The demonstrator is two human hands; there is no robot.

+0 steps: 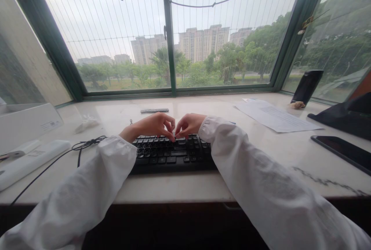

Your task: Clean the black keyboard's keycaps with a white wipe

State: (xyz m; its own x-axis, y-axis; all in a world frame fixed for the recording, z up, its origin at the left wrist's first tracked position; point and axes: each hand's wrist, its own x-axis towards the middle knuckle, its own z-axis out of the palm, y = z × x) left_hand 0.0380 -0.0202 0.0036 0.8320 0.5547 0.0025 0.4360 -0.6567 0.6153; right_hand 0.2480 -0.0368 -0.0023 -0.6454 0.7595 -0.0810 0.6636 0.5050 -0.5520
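Observation:
A black keyboard [176,160] lies flat near the front edge of the white sill. Over its upper rows my left hand [156,125] is bent down, thumb and fingers curled together in a pinch. Facing it from the right, my right hand [189,125] is pinched too, its fingertips low at the keys. The two sets of fingertips nearly meet. Anything between them is too small or hidden to make out. White sleeves cover both forearms, and the right one overlaps the keyboard's right end.
Behind the hands lies a thin grey strip [154,111]. Left are a clear plastic bag [87,124], a black cable [87,143], a white power strip [34,163] and a white box [29,122]. Right are paper sheets [278,116], a phone [342,150] and an upright black object [307,87].

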